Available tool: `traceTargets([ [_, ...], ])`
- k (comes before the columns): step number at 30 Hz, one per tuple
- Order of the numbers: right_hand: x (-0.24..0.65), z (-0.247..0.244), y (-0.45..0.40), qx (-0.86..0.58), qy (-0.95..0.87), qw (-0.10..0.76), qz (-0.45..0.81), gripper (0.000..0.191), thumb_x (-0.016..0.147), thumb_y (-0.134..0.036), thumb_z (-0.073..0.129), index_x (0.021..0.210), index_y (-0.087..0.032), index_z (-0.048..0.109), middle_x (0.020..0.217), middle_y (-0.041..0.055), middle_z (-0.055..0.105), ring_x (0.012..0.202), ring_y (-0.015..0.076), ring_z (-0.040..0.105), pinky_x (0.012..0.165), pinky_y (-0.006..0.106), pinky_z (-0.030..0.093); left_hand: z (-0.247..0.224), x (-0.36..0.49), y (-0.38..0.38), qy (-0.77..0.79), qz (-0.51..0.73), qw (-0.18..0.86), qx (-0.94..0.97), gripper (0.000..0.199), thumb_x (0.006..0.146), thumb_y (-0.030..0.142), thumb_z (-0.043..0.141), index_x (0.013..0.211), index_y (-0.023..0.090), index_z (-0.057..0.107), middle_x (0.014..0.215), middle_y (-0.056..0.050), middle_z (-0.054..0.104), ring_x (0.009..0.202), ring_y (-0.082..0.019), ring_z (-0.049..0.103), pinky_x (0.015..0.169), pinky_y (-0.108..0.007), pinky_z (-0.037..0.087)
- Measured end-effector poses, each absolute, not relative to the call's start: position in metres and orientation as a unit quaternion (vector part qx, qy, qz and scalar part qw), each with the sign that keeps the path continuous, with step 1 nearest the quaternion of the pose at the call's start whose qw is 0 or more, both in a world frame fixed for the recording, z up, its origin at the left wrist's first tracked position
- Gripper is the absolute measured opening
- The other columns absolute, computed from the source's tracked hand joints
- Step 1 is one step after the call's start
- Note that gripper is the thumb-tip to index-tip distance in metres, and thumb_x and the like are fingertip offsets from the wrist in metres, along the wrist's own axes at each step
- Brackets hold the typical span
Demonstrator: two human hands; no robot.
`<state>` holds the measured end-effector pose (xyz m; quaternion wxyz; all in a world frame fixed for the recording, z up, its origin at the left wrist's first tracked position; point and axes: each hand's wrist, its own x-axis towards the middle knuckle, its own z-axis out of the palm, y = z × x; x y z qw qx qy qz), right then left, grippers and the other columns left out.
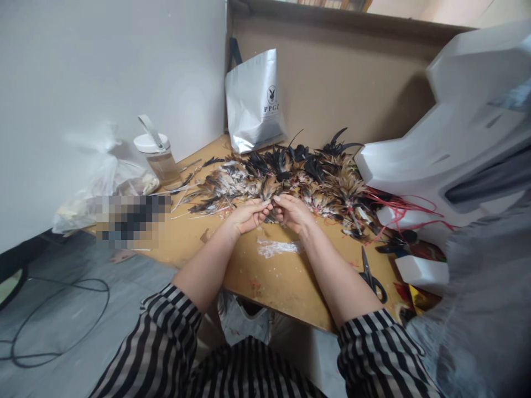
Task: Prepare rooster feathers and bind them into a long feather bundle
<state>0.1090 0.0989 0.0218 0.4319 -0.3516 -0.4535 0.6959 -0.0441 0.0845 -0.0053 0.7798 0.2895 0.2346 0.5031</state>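
A long heap of brown, black and pale feathers [236, 179] lies across the back of the wooden table [269, 279]. At its front edge, my left hand [252, 214] and my right hand [291, 213] are close together, fingertips pinched. Between them is a small brown feather bunch [271, 190], which both hands seem to hold by its lower end; the exact grip is too small to make out. A crumpled piece of clear plastic [279, 247] lies on the table just below my hands.
Black scissors [371, 279] lie at the right, near red strings [404, 209] and white foam pieces [423, 271]. Behind the feathers stands a silver bag [253, 105]. At the left are a lidded bottle [162, 163] and a plastic bag [112, 179]. A cardboard wall [340, 77] rises at the back.
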Motion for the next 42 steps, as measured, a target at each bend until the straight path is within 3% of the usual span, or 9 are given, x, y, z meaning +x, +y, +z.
traceTargets([
  [5,0.107,0.02,0.101,-0.414,-0.494,0.477,0.598,0.032,0.053,-0.038,0.076,0.058,-0.016,0.054,0.044,-0.0054,0.047,0.04,0.005,0.036,0.039,0.019,0.024,-0.011,-0.042,0.089,0.279,0.512,0.748,0.318,0.008,0.075,0.006,0.059,0.083,0.006,0.063,0.076,-0.009,0.069,0.06,-0.008,0.063,0.05,-0.012,0.047],
  [13,0.104,0.02,0.098,-0.46,-0.548,0.484,0.504,0.031,0.056,-0.042,0.072,0.056,-0.015,0.055,0.043,-0.0054,0.046,0.04,0.0058,0.034,0.041,0.021,0.024,-0.008,-0.038,0.087,0.334,0.508,0.714,0.348,0.007,0.072,0.01,0.064,0.078,0.006,0.063,0.071,-0.009,0.069,0.056,-0.007,0.062,0.045,-0.011,0.043],
  [19,0.103,0.019,0.098,-0.456,-0.55,0.488,0.501,0.03,0.056,-0.041,0.071,0.056,-0.015,0.056,0.043,-0.006,0.046,0.041,0.0055,0.033,0.042,0.021,0.025,-0.004,-0.036,0.085,0.354,0.513,0.698,0.353,0.003,0.072,0.009,0.064,0.072,0.006,0.062,0.062,-0.006,0.066,0.051,-0.006,0.059,0.046,-0.011,0.044],
  [32,0.101,0.02,0.095,-0.449,-0.539,0.492,0.515,0.032,0.052,-0.042,0.073,0.054,-0.016,0.055,0.044,-0.006,0.046,0.042,0.0058,0.035,0.043,0.021,0.028,-0.004,-0.034,0.084,0.398,0.505,0.643,0.417,0.016,0.063,0.021,0.073,0.065,0.009,0.063,0.059,-0.004,0.063,0.051,-0.005,0.055,0.049,-0.015,0.042],
  [37,0.111,0.018,0.102,-0.463,-0.585,0.448,0.493,0.029,0.057,-0.041,0.07,0.069,-0.015,0.064,0.051,-0.0023,0.055,0.045,0.0077,0.041,0.046,0.021,0.033,-0.003,-0.037,0.087,0.399,0.555,0.615,0.392,0.014,0.064,0.021,0.072,0.067,0.01,0.063,0.064,-0.004,0.065,0.053,-0.005,0.055,0.048,-0.014,0.04],
  [42,0.122,0.012,0.106,-0.486,-0.736,0.311,0.354,0.016,0.062,-0.032,0.063,0.062,-0.015,0.065,0.054,0.0,0.058,0.048,0.0096,0.045,0.048,0.022,0.033,-0.003,-0.041,0.09,0.393,0.607,0.609,0.326,0.013,0.066,0.018,0.07,0.068,0.01,0.061,0.066,-0.003,0.065,0.053,-0.004,0.055,0.047,-0.013,0.039],
])
